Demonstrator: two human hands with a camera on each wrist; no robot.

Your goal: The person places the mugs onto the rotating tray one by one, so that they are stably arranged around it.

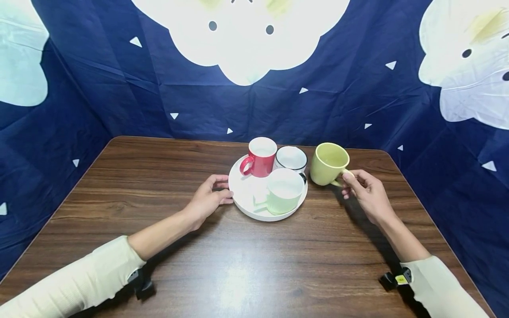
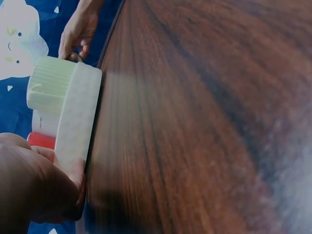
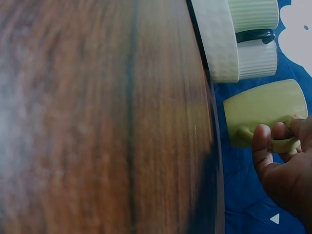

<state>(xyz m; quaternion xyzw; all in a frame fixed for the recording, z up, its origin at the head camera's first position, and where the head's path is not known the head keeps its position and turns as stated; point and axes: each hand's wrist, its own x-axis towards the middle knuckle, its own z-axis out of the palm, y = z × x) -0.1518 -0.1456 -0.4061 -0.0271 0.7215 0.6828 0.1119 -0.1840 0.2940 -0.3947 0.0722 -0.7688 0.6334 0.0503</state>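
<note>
A round white tray [image 1: 242,201] with a raised rim holds a red mug [image 1: 265,165], a white mug with a black rim and dark handle [image 1: 291,158], and a pale green mug [image 1: 284,198]. At the tray's left rim, my left hand [image 1: 204,198] grips the edge with thumb and bent fingers; its lower fingertip presses the outer wall in the left wrist view. My right hand [image 1: 367,194] pinches the handle of an olive-yellow mug [image 1: 327,165], upright just right of the tray. In the right wrist view a gap shows between that mug's base and the tabletop.
Everything is over a dark wood-grain table [image 1: 238,251]. A navy curtain [image 1: 338,106] with white cloud shapes hangs along the back and sides. Each sleeve carries a black wrist device [image 1: 141,282].
</note>
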